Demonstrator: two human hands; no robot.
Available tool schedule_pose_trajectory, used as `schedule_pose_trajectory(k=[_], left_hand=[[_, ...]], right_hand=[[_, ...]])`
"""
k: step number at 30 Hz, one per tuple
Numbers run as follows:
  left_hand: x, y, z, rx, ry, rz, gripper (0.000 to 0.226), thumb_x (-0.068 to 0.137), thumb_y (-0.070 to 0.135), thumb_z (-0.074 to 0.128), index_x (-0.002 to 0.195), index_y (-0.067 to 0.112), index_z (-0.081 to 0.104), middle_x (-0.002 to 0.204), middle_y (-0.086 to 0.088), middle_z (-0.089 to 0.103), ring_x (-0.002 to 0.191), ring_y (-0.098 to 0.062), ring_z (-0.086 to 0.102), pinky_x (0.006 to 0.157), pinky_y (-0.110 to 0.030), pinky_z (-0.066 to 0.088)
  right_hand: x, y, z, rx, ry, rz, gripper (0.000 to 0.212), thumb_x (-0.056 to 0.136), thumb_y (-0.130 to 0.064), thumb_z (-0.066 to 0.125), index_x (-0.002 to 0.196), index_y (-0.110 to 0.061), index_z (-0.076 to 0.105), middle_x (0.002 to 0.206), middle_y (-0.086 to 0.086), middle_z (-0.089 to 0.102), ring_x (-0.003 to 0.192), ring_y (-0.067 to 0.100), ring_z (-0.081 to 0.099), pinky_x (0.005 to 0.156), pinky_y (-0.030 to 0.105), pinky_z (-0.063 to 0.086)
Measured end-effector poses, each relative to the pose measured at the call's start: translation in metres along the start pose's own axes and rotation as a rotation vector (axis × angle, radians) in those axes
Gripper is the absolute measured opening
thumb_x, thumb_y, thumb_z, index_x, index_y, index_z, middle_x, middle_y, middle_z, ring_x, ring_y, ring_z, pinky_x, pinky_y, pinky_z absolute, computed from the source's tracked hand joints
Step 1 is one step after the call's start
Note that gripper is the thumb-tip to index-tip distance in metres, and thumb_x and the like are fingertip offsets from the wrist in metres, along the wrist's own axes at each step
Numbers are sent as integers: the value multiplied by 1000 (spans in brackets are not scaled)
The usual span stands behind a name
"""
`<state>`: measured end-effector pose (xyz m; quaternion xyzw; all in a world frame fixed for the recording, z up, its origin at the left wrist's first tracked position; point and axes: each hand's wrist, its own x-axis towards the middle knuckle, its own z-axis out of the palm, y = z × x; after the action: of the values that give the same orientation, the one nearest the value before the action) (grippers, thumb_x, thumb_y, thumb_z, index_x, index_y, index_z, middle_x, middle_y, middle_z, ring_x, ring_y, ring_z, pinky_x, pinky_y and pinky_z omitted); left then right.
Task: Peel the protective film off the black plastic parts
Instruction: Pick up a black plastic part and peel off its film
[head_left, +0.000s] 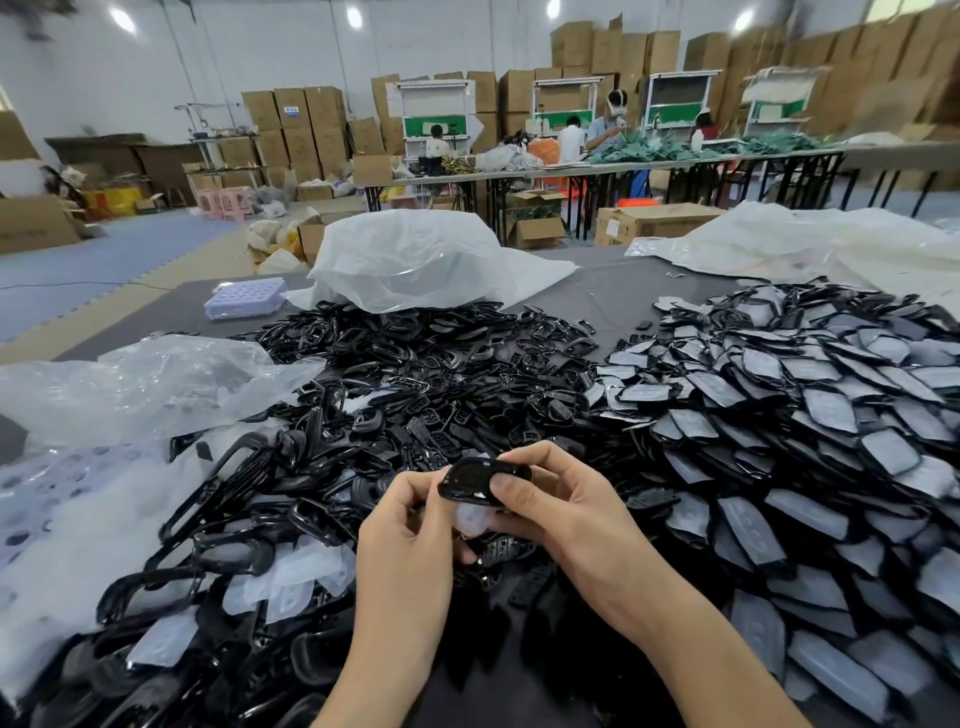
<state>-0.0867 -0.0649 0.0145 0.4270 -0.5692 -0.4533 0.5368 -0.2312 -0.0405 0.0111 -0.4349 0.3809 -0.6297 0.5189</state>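
Note:
Both hands hold one glossy black plastic part (470, 480) above the table's near middle. My right hand (561, 512) pinches its right end, thumb on top. My left hand (410, 525) grips its left edge, and a whitish piece of film (470, 519) hangs under the part between my fingers. A heap of film-covered black parts (810, 415) fills the right side. Bare black frames and parts (395, 374) are piled in the middle and to the left.
Loose film sheets (296, 577) lie among the frames at the left. Clear plastic bags (140, 379) (415, 260) sit at the left and the far middle, and a lilac tray (244, 296) beyond. People work at long tables (597, 166) before stacked cartons in the background.

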Motion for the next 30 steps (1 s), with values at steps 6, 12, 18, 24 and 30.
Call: schedule_pose_trajectory(k=[6, 12, 18, 24, 30], left_hand=[[7, 1, -8, -105, 80, -25, 23, 98, 27, 58, 87, 8, 64, 67, -4, 69, 54, -13, 63, 54, -19, 53], [10, 1, -7, -307, 8, -128, 14, 96, 7, 62, 109, 9, 56, 84, -15, 69, 75, -23, 75, 62, -21, 57], [8, 3, -6, -450, -116, -324, 32, 98, 0, 45, 103, 12, 74, 71, -5, 68, 70, -19, 68, 69, -32, 60], [5, 4, -6, -319, -155, -226, 17, 93, 19, 63, 83, 21, 77, 79, 0, 69, 74, -12, 62, 77, -35, 58], [-1, 3, -9, -89, -225, -37, 12, 87, 17, 70, 89, 26, 77, 81, -3, 74, 66, -9, 62, 67, -16, 54]], right_hand=[[1, 2, -4, 0, 16, 30, 11, 80, -20, 79, 89, -27, 76, 92, 3, 75, 87, 15, 72, 78, 26, 58], [1, 1, -10, -102, 74, 6, 27, 73, -40, 83, 96, -29, 74, 96, 0, 74, 95, 14, 68, 98, 37, 51], [5, 1, -13, -37, 223, -45, 8, 84, -24, 78, 88, -30, 75, 92, 1, 75, 90, 17, 72, 79, 26, 57], [6, 4, -14, 10, 314, -8, 11, 92, -7, 70, 100, -14, 69, 82, 2, 74, 80, 19, 74, 69, 23, 57], [5, 6, -10, -8, 308, 2, 12, 93, -6, 69, 103, -10, 68, 83, 5, 75, 80, 20, 75, 70, 26, 58]])
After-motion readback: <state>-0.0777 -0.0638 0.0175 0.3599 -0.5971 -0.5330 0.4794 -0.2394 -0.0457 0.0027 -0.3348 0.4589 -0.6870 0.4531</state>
